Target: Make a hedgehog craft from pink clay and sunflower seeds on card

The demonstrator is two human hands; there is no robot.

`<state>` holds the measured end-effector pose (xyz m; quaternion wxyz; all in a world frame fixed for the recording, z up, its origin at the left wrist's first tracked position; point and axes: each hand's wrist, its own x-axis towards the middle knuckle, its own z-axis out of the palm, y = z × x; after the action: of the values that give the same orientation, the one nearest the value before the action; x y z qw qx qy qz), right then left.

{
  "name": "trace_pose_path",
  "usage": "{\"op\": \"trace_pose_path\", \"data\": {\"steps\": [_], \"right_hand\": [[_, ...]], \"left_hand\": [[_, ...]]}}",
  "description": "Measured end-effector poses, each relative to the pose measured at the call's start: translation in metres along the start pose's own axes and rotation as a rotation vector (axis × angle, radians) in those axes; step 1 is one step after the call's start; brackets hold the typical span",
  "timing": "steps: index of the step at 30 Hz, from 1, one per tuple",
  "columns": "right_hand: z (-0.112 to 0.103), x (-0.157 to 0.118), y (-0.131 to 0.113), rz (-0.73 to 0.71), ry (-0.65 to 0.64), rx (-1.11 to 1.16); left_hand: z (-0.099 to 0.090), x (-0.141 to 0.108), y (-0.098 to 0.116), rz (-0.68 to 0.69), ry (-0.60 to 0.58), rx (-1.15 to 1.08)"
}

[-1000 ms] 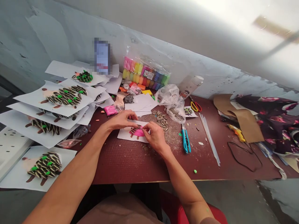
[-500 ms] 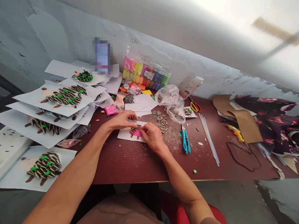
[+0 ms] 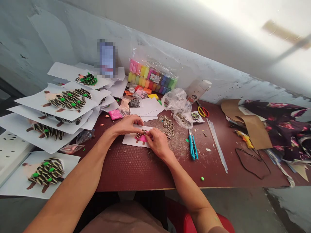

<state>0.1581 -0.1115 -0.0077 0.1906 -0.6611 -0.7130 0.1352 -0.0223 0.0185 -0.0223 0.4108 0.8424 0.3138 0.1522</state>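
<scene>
A small white card (image 3: 129, 139) lies on the dark red table, bearing a pink clay shape (image 3: 141, 138) with striped seeds stuck in it. My left hand (image 3: 127, 124) rests over the card's upper left part, fingers curved together at the seeds; what they hold, if anything, is hidden. From the right, my right hand (image 3: 156, 139) pinches at the right edge of the pink shape, its fingertips too small to show what is between them. A pile of striped seeds (image 3: 167, 125) lies just beyond my right hand.
Seeded hedgehog pictures (image 3: 70, 100) are stacked at the left. A blue cutter (image 3: 193, 147), clear sticks (image 3: 217, 145) and scissors (image 3: 202, 111) lie right of the seeds. Behind are a clay pack (image 3: 153, 76) and a plastic bag (image 3: 178, 103). A glue gun (image 3: 246, 139) lies farther right.
My right hand has shifted very slightly at the right edge of the pink shape. My left hand stays in nearly the same place.
</scene>
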Motion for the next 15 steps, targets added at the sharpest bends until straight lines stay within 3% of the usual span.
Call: {"op": "trace_pose_path", "data": {"steps": [15], "right_hand": [[-0.016, 0.000, 0.001, -0.014, -0.068, 0.055]], "left_hand": [[-0.003, -0.001, 0.000, 0.015, -0.025, -0.002]]}}
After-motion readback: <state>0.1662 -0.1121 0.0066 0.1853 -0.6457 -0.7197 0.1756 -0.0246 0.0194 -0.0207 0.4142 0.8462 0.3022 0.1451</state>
